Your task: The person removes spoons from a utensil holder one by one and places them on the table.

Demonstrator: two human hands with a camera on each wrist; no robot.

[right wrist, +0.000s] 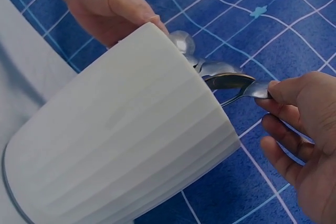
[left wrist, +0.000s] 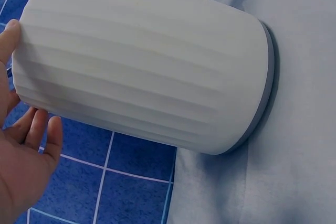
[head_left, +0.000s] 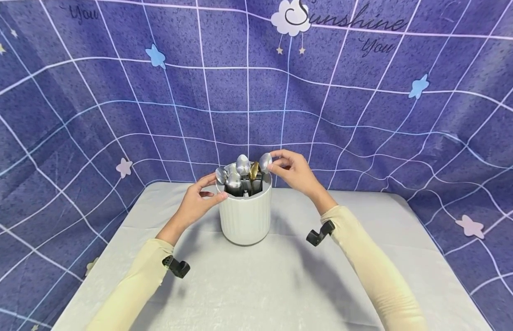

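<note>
A white ribbed utensil holder (head_left: 244, 220) stands upright on the table, with several spoons in it, bowls upward. My left hand (head_left: 197, 201) grips its rim from the left, thumb at the front and fingers farther back. With thumb and fingertips, my right hand (head_left: 295, 172) pinches the bowl of a silver spoon (head_left: 265, 162) at the right side of the rim. That spoon's handle goes down inside the holder, as the right wrist view shows. Beside it are a gold spoon (head_left: 254, 171) and another silver spoon (head_left: 242, 164). The lower handles are hidden by the holder's wall.
A pale cloth covers the table (head_left: 256, 285). Behind and at both sides hangs a blue-purple curtain (head_left: 256, 87) with grid lines and stars. Each sleeve carries a small black camera mount, one at the left wrist (head_left: 176, 266) and one at the right (head_left: 320, 233).
</note>
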